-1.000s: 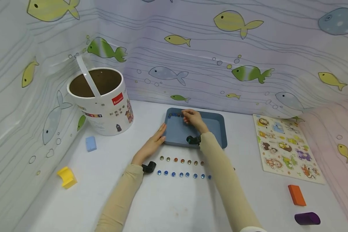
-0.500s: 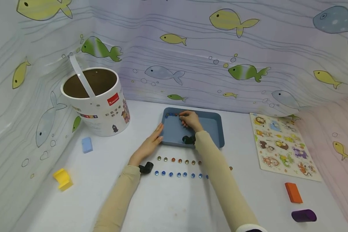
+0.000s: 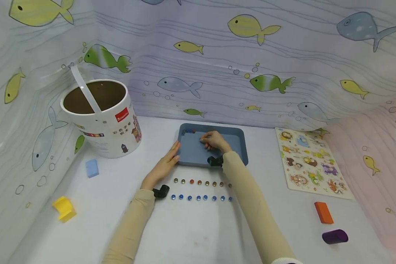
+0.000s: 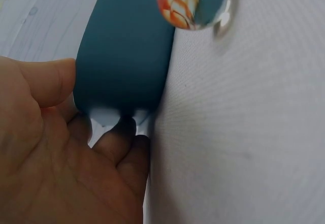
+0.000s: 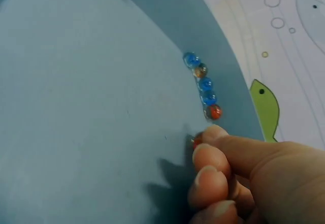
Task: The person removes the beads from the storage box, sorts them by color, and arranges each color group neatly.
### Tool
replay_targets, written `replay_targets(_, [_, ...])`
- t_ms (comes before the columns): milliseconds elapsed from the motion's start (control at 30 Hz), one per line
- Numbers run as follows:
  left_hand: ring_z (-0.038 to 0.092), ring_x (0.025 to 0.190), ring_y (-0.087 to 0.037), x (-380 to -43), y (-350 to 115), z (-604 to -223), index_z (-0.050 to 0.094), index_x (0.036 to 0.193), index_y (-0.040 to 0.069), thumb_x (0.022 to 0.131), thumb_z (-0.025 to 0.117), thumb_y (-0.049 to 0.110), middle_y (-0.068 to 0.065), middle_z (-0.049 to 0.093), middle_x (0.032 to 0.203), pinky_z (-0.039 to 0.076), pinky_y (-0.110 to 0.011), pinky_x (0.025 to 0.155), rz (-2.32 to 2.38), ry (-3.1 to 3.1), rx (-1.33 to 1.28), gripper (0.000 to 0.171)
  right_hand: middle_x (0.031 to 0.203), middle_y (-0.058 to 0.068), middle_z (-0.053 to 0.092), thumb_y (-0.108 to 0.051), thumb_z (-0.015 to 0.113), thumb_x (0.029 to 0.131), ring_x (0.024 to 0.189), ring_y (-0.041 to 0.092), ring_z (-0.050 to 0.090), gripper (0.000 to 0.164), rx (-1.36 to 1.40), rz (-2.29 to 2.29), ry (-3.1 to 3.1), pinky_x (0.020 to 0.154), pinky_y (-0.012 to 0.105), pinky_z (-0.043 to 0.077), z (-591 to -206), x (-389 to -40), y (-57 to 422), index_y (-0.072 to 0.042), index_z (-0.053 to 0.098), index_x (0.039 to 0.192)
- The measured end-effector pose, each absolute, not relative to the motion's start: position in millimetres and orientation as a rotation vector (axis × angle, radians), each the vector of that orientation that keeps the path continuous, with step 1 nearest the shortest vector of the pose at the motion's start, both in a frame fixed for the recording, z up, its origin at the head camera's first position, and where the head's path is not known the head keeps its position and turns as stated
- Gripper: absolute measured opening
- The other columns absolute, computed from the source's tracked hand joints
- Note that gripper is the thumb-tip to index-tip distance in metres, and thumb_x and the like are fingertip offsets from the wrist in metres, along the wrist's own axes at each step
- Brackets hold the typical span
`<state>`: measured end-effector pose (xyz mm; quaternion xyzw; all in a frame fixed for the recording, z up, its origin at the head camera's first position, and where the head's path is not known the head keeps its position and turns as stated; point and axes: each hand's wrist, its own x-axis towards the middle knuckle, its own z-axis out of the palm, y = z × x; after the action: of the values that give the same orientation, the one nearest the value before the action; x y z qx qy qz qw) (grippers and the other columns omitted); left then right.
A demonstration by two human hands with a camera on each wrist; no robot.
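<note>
My right hand (image 3: pixel 214 141) is over the blue-grey tray (image 3: pixel 214 161), thumb and fingertips pinching a reddish glass marble (image 5: pixel 197 140) mostly hidden by them. Beside it, along the tray's far wall, a short line of marbles (image 5: pixel 207 84) in blue, amber and red-orange runs to the left corner. With fairly straight fingers, my left hand (image 3: pixel 163 167) rests against the tray's left side; in the left wrist view its thumb (image 4: pixel 56 82) touches the tray's outer wall. In front of the tray lie a row of amber and orange marbles (image 3: pixel 199 182) and a row of blue marbles (image 3: pixel 198 198).
A white bucket (image 3: pixel 118 135) with a strap handle stands back left. Blue (image 3: pixel 92 168) and yellow (image 3: pixel 64 209) blocks lie on the left. At right are an animal puzzle board (image 3: pixel 311 165), an orange block (image 3: pixel 323 212) and a purple half-round block (image 3: pixel 335 236). A fish-print curtain (image 3: pixel 211 99) hangs behind.
My right hand has drawn back from the end of the marble line towards the front of the tray, still pinching. The left hand stays at the tray's side. The head view has shifted slightly.
</note>
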<state>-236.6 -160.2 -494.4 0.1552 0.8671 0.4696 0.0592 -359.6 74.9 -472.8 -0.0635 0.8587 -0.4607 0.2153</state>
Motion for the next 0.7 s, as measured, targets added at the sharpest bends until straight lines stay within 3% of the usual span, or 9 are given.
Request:
replay_targets(300, [0.005, 0.151, -0.033, -236, -162, -497, 0.013, 0.156, 0.007, 0.106, 0.037, 0.019, -0.009, 0.003, 0.165, 0.009, -0.054, 0.122, 1.437, 2.614, 0.469, 0.057, 0.061, -0.003, 0.053, -0.027, 0.053, 0.101, 0.053, 0.007, 0.047, 0.036, -0.248, -1.355, 2.301, 0.054, 0.023, 0.04, -461, -351, 91, -0.002, 0.064, 0.124])
replay_targets(533, [0.005, 0.151, -0.033, -237, -162, -496, 0.013, 0.156, 0.007, 0.106, 0.037, 0.021, -0.009, 0.003, 0.165, 0.009, -0.053, 0.122, 1.436, 2.607, 0.48, 0.057, 0.057, -0.005, 0.049, -0.036, 0.046, 0.103, 0.048, 0.006, 0.043, 0.048, -0.28, -1.459, 2.213, 0.05, 0.025, 0.036, -442, -337, 117, 0.0, 0.058, 0.132])
replay_targets(700, [0.006, 0.151, -0.034, -236, -162, -495, 0.013, 0.156, 0.008, 0.106, 0.037, 0.02, -0.01, 0.004, 0.165, 0.01, -0.054, 0.122, 1.434, 2.618, 0.482, 0.056, 0.054, -0.005, 0.046, -0.042, 0.045, 0.102, 0.048, 0.008, 0.039, 0.055, -0.31, -1.512, 2.167, 0.052, 0.028, 0.034, -429, -323, 134, 0.004, 0.058, 0.128])
